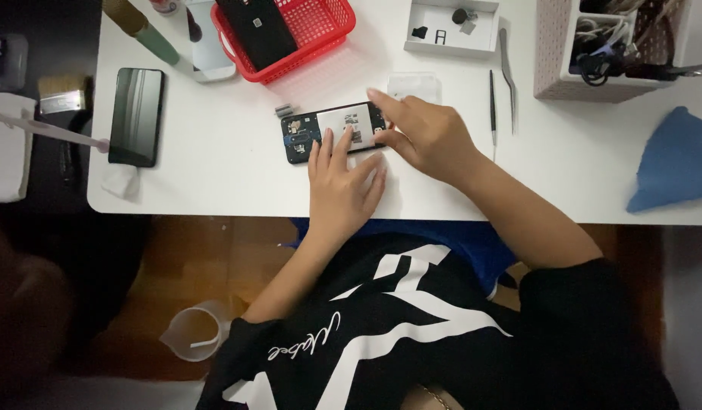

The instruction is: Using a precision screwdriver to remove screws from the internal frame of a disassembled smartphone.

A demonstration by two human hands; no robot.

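Two flat, open hands, left hand (337, 182) and right hand (425, 137), press the opened phone (332, 130), gripping nothing.

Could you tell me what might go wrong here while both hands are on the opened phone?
1. The opened phone lies with its inner parts bare; the left hand and right hand both press on it, so a fingertip might smudge or strain a part.
2. Two small grey parts lie loose beside the phone; a sweep of the hand could knock them away.
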